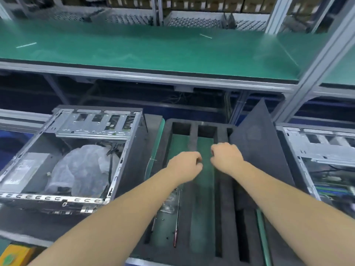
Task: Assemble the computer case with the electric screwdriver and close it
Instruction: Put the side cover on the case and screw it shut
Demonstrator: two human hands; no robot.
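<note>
An open computer case (63, 166) lies on its side at the left, with a drive cage at its far end and a crumpled plastic bag (82, 169) inside. A dark side panel (257, 150) leans tilted at the right of a black foam tray (224, 208). My left hand (184, 166) and my right hand (227, 157) hover close together over the tray's middle, both with curled fingers. A small dark spot shows at my left fingertips; blur hides what it is. Nothing shows in my right hand. No electric screwdriver is in view.
A second open case (324, 169) stands at the right edge. A thin screwdriver with a red handle (175, 238) and a small clear bag (169, 205) lie in the tray's left slot. A green-topped bench (153, 48) spans the back, framed by grey metal posts.
</note>
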